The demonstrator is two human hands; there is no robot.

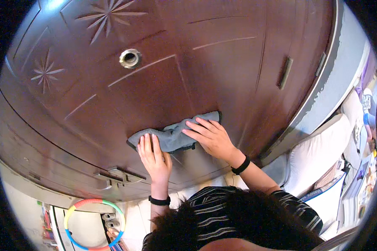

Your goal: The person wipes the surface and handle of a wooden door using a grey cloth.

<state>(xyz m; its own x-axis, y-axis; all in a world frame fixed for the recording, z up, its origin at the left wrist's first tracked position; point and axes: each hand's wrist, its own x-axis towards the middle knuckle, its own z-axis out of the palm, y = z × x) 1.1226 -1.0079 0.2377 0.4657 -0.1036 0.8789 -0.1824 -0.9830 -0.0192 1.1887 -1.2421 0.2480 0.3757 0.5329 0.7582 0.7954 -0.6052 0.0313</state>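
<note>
A grey cloth with dark edging (176,141) lies bunched against a dark brown panelled door (150,94). My left hand (154,157) presses its fingers flat on the cloth's left part. On the right part rests my right hand (212,138), fingers spread over the fabric. Both palms face the door, and each wrist wears a black band. A round metal fitting with a dark hole (130,58) sits in the door, above the cloth in the picture. Carved star shapes (108,14) and grooves mark the surface. Left of my left hand is a metal door handle (121,175).
The door frame and a grey-white wall (336,78) run along the right. Beyond them stand a sofa with a pale cover (320,147) and part of another person (369,119). A multicoloured hoop (94,200) is at the lower left, near shoes (110,219).
</note>
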